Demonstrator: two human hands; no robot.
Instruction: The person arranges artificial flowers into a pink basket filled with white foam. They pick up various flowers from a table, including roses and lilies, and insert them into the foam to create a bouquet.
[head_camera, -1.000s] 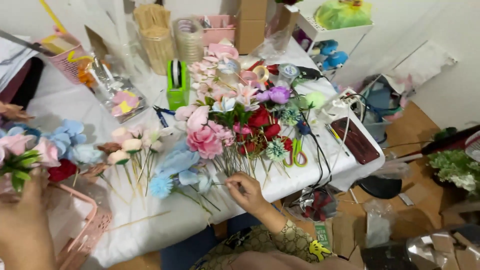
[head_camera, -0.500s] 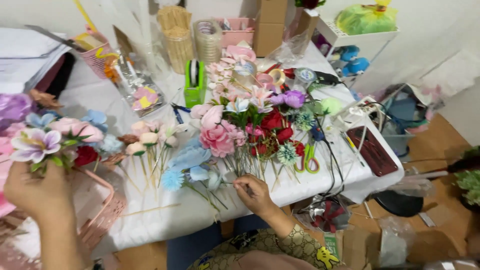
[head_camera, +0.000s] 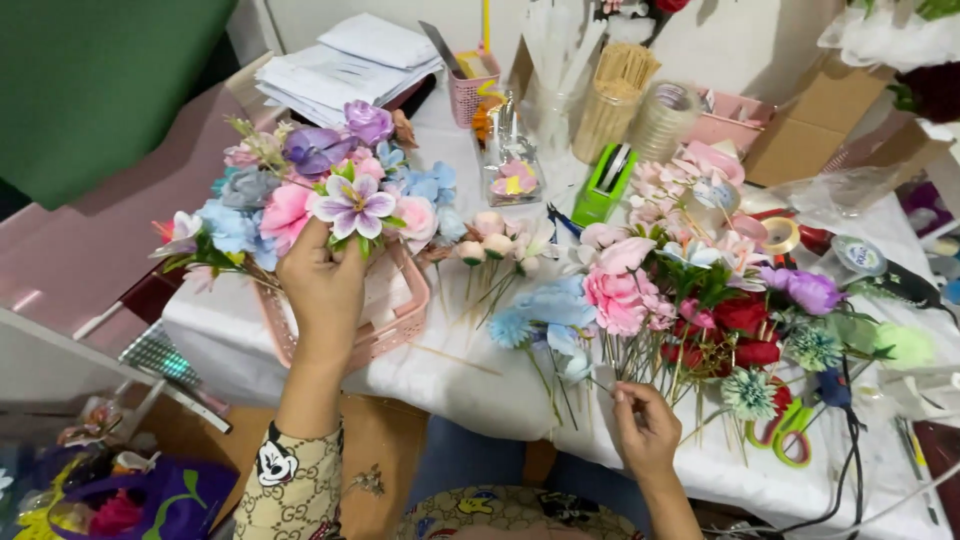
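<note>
Up left, the left hand (head_camera: 322, 285) grasps a bouquet (head_camera: 310, 195); the right hand (head_camera: 645, 430) pinches a flower stem (head_camera: 606, 372).

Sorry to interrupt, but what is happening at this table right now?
A person is sorting artificial flowers. The left hand holds up a mixed bouquet above a pink basket. The right hand pinches a thin stem among loose flowers lying on the white table. A green tape dispenser stands behind.
</note>
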